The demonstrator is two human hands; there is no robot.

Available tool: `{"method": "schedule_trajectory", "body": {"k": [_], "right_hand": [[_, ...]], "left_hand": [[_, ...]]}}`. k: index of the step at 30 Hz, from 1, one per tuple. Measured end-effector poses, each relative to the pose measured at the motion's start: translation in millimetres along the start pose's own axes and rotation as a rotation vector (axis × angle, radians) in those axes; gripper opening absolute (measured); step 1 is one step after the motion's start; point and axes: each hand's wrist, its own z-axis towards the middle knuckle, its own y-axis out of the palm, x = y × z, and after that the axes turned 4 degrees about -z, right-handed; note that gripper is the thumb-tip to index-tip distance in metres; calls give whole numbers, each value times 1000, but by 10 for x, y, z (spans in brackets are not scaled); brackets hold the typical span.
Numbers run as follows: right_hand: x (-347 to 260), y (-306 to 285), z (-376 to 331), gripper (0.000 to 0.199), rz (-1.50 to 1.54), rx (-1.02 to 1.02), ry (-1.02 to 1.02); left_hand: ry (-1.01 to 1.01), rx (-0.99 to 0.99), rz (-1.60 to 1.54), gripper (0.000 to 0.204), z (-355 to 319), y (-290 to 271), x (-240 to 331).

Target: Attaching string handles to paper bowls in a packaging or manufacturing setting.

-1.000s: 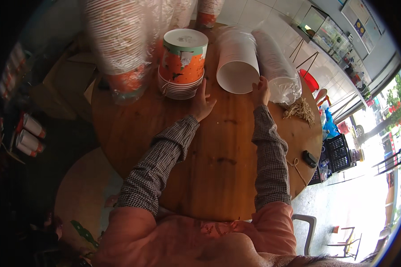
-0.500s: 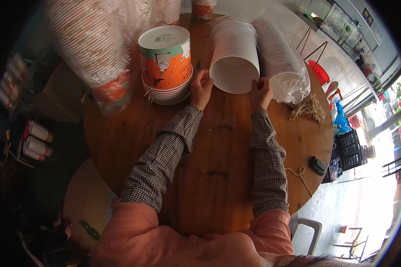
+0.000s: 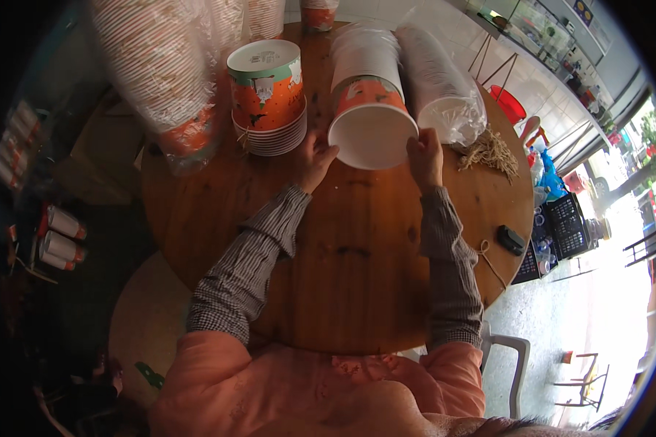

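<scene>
A large paper bucket (image 3: 372,138) with a white mouth and an orange printed wall lies on its side, partly out of a nested stack of paper buckets (image 3: 364,58). My left hand (image 3: 315,160) pinches its rim at the left, and my right hand (image 3: 426,158) grips the rim at the right. Some fingertips are hidden behind the rim. To the left stands an upside-down pile of orange and green paper buckets (image 3: 268,98), bottom up. Just right of the stack lies a long plastic-wrapped sleeve of white lids or bowls (image 3: 444,91); I cannot tell which.
A bundle of twine (image 3: 490,155) lies on the round wooden table (image 3: 342,291) beyond my right hand. A loose cord (image 3: 490,262) and a small black object (image 3: 511,240) sit near the right edge. Tall wrapped bucket stacks (image 3: 153,73) stand at the left.
Both hands have drawn the end bucket toward me, so its orange printed wall now shows out of the stack. The view has shifted slightly.
</scene>
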Motion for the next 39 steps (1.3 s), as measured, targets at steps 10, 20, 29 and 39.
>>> {"method": "schedule_trajectory", "body": {"k": [10, 20, 29, 39], "right_hand": [[-430, -334, -1377, 13, 469, -60, -102], [-1009, -521, -1566, 20, 728, -218, 162], [5, -1265, -1550, 16, -418, -16, 161], [244, -1109, -1497, 13, -521, -169, -94]], "left_hand": [[31, -124, 304, 28, -1110, -464, 448], [357, -76, 346, 77, -1455, -952, 208], [369, 87, 400, 57, -1239, -164, 1175], [496, -188, 529, 20, -1518, 441, 1154]]}}
